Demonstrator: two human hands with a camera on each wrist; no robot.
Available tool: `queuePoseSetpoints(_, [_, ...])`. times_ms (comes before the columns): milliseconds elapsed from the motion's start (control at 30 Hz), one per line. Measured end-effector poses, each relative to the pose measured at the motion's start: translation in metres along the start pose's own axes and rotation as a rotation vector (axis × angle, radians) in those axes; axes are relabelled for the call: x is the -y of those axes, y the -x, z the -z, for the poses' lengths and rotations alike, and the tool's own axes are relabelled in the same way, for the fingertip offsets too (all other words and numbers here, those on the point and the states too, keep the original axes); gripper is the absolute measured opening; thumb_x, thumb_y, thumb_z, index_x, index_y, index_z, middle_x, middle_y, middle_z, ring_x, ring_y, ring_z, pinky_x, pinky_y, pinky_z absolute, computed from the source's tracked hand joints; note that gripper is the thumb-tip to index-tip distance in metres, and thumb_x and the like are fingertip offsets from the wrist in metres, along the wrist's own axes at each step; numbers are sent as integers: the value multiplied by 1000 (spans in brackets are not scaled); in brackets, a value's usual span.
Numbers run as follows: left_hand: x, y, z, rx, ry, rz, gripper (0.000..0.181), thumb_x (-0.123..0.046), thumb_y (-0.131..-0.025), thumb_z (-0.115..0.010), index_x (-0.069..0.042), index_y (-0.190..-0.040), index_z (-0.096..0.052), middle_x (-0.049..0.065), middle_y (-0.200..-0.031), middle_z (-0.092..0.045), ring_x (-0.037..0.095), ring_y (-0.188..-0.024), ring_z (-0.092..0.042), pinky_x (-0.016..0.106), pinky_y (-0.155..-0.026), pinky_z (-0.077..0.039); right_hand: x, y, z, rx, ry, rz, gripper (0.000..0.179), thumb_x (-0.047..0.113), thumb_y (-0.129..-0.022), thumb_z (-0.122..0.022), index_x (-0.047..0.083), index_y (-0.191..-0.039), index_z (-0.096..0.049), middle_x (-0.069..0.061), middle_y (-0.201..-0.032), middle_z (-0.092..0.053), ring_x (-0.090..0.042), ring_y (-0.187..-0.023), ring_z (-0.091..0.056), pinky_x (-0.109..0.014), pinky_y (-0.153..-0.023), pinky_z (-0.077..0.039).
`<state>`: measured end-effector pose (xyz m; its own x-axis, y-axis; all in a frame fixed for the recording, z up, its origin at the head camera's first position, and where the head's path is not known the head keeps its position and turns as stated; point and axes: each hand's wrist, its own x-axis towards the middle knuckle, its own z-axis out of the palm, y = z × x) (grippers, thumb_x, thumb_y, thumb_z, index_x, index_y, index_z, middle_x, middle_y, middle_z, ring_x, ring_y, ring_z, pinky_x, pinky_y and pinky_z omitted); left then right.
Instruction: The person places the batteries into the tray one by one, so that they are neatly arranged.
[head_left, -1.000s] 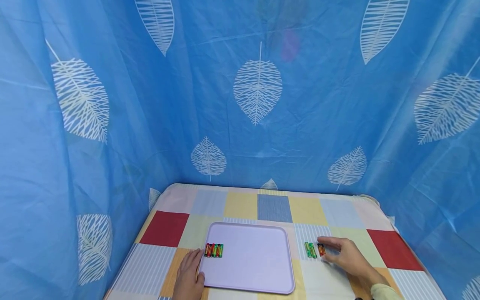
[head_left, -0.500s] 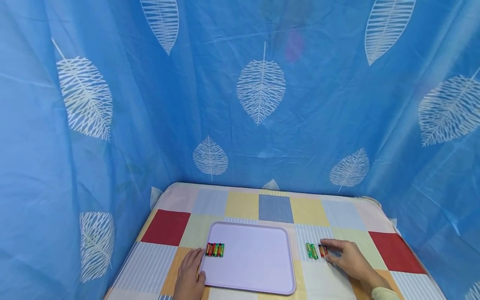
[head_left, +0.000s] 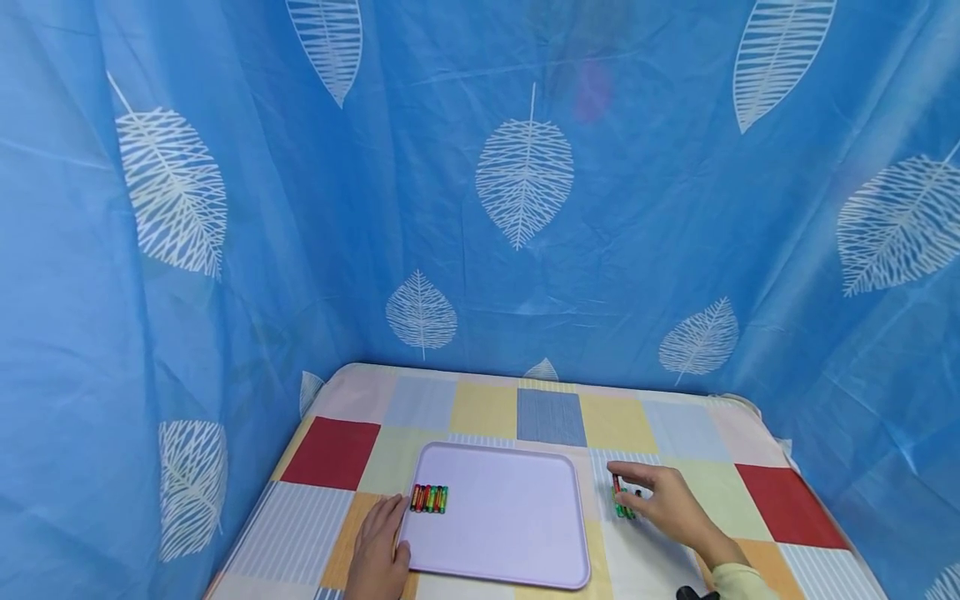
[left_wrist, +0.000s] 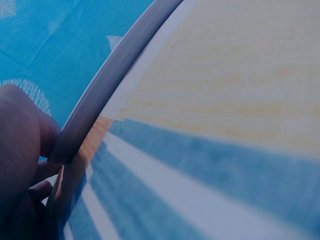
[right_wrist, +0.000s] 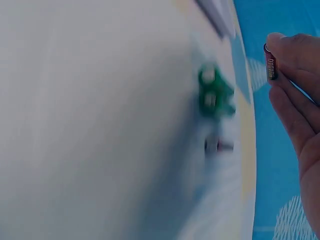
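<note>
In the head view, the right hand (head_left: 671, 502) partly covers the loose batteries on the counter (head_left: 480, 412). The green batteries (head_left: 625, 510) lie beneath its fingers, and of a dark-tipped battery (head_left: 638, 492) beside them only one end shows. The right wrist view renders both blurred. There the held battery (right_wrist: 271, 64), a small dark-red cylinder, is clearer; its pale lettering is too small to read with certainty. The right grip is nearly closed, pinching this battery between thumb and fingers, raised off the counter near the green ones. A black object (head_left: 694, 592) near the right sleeve (head_left: 738, 581) is cut off by the lower edge.

The left hand (head_left: 377, 550), its wrist out of frame, touches the left edge of the tray (head_left: 510, 525); its grip is loose, with fingers relaxed. Whether any fingertip passes under the rim cannot be told from the dark left wrist view.

The tray is smooth, lavender and rectangular, with rounded corners and a low raised rim. A row of red and green batteries (head_left: 429, 498) lies side by side at its left. Patchwork cloth, striped and plain, covers the counter; the creased blue curtain (head_left: 450, 200) bears white leaf prints.
</note>
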<state>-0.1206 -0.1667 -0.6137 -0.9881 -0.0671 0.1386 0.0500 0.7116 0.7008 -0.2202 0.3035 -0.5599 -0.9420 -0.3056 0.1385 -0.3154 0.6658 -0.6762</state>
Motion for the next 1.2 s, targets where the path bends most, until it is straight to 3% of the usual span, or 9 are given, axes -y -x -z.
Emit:
queuePoseSetpoints(267, [1, 0, -1, 3, 12, 7, 63, 2, -90, -67, 3, -153, -59, 23, -159, -56, 50, -155, -38, 72, -129, -27, 28, -17, -37, 26, -117, 94, 45, 5, -95, -82, 2, -138, -74, -14, -135, -78, -29, -125, -75, -46, -104, -64])
queuePoseSetpoints(600, [5, 2, -4, -26, -7, -42, 63, 3, -88, -68, 3, -151, -60, 23, -156, -58, 51, -152, -42, 73, -126, -31, 58, -34, -85, 34, -212, 198, 43, 3, -92, -84, 1, -134, -76, -13, -132, -79, -29, -123, -77, -44, -106, -63])
queuePoseSetpoints(767, [6, 2, -5, -47, -4, -57, 64, 3, -87, -68, 3, -150, -61, 23, -155, -59, 51, -151, -43, 72, -126, -32, 73, -40, -103, 30, -211, 243, 42, 2, -91, -85, 2, -132, -77, -11, -130, -80, -23, -121, -77, -37, -107, -63])
queuePoseSetpoints(1200, [5, 2, -4, -85, -10, -97, 62, 5, -86, -68, 5, -148, -62, 24, -152, -61, 52, -149, -45, 73, -123, -34, 102, -53, -140, 72, -201, 288, 44, 2, -91, -84, 1, -134, -76, -9, -131, -80, -27, -122, -77, -36, -108, -63])
